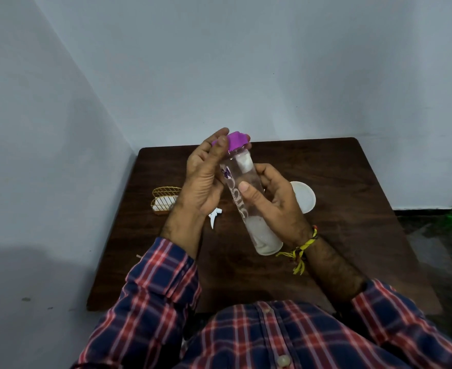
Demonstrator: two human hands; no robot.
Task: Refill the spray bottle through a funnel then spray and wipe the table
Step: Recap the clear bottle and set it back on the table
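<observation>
You're holding a clear water bottle [243, 198] up over the dark wooden table [352, 182], in front of your chest. Its long axis tilts: purple cap [236, 141] up and away from you, toward the left; base down, nearer you, to the right. Your right hand [275, 203] wraps the bottle's middle, thumb across the front, fingers behind. Your left hand [206, 179] reaches up along the neck, with the fingertips curled on the cap, so the left is the hand at the cap end and the right steadies the body. The cap looks still seated, though blur makes that hard to confirm. Liquid pools in the lower part.

On the table below your left wrist lies a white spray trigger head [215, 214], partly hidden. To the right, behind your right hand, sits a white round rim, prob. the funnel [304, 195]; can't tell what it rests in. Far left stands a gold wire holder [163, 199] w/ something white inside. Nothing blocks the cap. Plaid sleeves [161, 283] fill the bottom of the view.
</observation>
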